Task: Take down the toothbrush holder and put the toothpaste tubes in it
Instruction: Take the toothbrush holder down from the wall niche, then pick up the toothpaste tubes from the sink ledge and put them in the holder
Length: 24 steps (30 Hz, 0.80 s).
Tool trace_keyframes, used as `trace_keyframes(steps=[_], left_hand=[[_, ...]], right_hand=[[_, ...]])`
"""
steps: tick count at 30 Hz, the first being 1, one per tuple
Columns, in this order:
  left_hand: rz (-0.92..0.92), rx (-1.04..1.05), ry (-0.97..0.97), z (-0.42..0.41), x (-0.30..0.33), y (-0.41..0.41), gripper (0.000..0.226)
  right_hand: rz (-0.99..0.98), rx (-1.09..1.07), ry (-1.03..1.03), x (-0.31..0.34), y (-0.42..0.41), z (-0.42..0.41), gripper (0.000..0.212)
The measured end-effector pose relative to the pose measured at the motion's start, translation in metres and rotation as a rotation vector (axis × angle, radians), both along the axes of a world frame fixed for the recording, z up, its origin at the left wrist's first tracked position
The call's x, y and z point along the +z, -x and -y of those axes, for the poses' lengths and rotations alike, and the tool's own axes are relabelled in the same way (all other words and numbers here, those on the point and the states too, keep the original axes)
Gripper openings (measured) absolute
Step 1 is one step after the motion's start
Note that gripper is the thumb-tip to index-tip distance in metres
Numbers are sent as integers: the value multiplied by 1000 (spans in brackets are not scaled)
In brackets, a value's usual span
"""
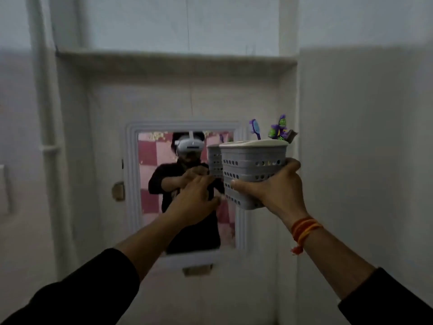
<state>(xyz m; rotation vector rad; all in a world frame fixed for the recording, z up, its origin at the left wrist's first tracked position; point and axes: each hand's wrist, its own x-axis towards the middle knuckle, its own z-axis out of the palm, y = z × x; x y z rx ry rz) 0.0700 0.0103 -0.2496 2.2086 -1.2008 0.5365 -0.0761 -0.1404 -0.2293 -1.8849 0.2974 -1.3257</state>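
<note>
Here right hand (276,186) cups holder (251,170) underneath, thumb across front.

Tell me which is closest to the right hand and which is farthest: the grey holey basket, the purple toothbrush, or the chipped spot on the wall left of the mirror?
From the right hand:
1. Grey perforated plastic basket, held in that hand.
2. Purple toothbrush, sticking up from the basket's top.
3. Brown chipped patch on the wall, far left, beyond the white-framed mirror.

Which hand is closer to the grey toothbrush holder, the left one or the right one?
The right. The right hand grips the toothbrush holder from below and the side, fingers wrapped on its wall. The left hand is just beside its lower left edge; contact there cannot be told.
</note>
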Motion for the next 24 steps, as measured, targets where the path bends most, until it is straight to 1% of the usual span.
trace_keyframes(steps=[2,3,6,9,11,14,16,19,22,24], left_hand=[[-98,-2,-71,-4,-44,2,38],[-146,16,-117,-5,-68,0,37],[-303,67,-278,-7,-139,-9,53],[-436,102,-408,-8,-206,-19,66],[-523,126,-492,-10,-245,-26,70],[-607,160,-585,-11,-296,-41,71],[-640,200,-619,-11,-326,-53,66],[-627,260,-678,-8,-363,-65,48],[-605,298,-703,-3,-387,-65,46],[-574,338,-681,1,-398,-65,42]], right_hand=[[-24,45,-53,-51,-1,-2,115],[-45,56,-73,-79,-2,-3,115],[-98,40,-121,-163,-4,-7,117],[-152,-9,-195,-241,-1,-14,126],[-205,-34,-244,-290,2,-18,127],[-310,-35,-307,-354,7,-23,128],[-353,-33,-348,-388,9,-26,128],[-396,-25,-433,-428,11,-28,127],[-415,-23,-515,-456,14,-32,130],[-436,1,-543,-472,15,-34,129]])
